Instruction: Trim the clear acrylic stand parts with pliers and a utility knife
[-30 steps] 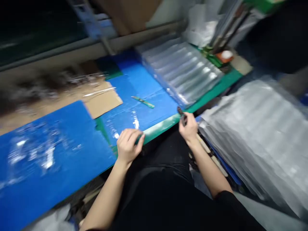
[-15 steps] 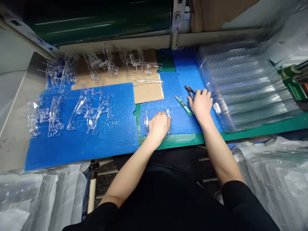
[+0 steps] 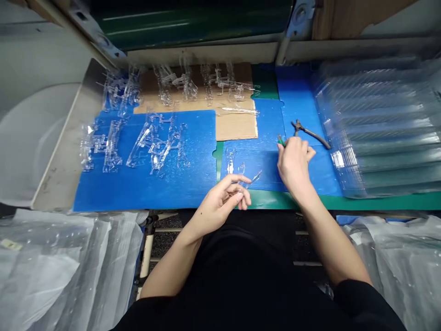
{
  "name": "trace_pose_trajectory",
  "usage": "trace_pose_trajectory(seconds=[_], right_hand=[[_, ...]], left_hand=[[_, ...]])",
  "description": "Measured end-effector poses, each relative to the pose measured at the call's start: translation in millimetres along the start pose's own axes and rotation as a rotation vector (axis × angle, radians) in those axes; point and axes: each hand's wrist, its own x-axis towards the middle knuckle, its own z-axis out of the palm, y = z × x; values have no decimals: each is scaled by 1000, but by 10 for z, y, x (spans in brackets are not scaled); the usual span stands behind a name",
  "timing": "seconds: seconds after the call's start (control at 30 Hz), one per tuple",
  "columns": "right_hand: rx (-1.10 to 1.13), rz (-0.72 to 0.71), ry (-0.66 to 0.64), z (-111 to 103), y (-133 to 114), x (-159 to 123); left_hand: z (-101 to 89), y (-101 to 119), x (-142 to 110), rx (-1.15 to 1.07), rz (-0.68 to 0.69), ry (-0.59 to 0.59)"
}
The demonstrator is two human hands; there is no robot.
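My left hand (image 3: 223, 202) is closed around a clear plastic part (image 3: 255, 176), raised just over the near edge of the bench; part of it hides behind the fingers. Another clear plastic piece (image 3: 230, 160) lies on the blue sheet beyond that hand. To the right, my right hand (image 3: 294, 161) has its fingers closed over a green utility knife (image 3: 281, 140), with only the knife's tip end showing. Just past the right hand lies a pair of cutting pliers (image 3: 312, 134), its handles pointing right.
Several clear plastic mouldings on runners (image 3: 158, 142) spread over the blue sheet (image 3: 179, 188) and cardboard (image 3: 237, 126) at left. Stacked clear trays (image 3: 396, 138) stand at right. A green roller (image 3: 193, 23) spans above the back. Wrapped sheets (image 3: 76, 257) sit below at left.
My left hand has lifted a clear part off the sheet and turned palm inward. My right hand has moved from the pliers onto the utility knife. The view has shifted left.
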Motion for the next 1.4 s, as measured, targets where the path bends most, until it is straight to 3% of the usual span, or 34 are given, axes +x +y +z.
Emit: trace_pose_trajectory(seconds=[0.1, 0.17, 0.23, 0.3, 0.43, 0.63, 0.9, 1.17, 1.4], right_hand=[[708, -8, -119, -309, -280, -386], [1123, 69, -248, -478, -489, -645], [1359, 170, -339, -583, -669, -835], [1441, 215, -374, -633, -792, -942], [1349, 174, -306, -678, -910, -1043], [1287, 190, -190, -778, -1039, -1197], [1248, 158, -239, -804, -1103, -1269], [1139, 125, -279, -763, -1078, -1299], [1055, 119, -291, -760, -1074, -1304]], left_hand=[[-71, 5, -147, 54, 103, 103], [-72, 25, -196, -9, 113, 122], [-35, 83, -213, -196, 50, 120], [16, 183, -211, -449, -52, 136], [81, 443, -210, -745, -155, 169], [109, 696, -233, -802, -171, 223], [144, 714, -189, -781, -162, 270], [99, 645, -154, -437, -48, 233], [72, 605, -111, -449, -59, 196]])
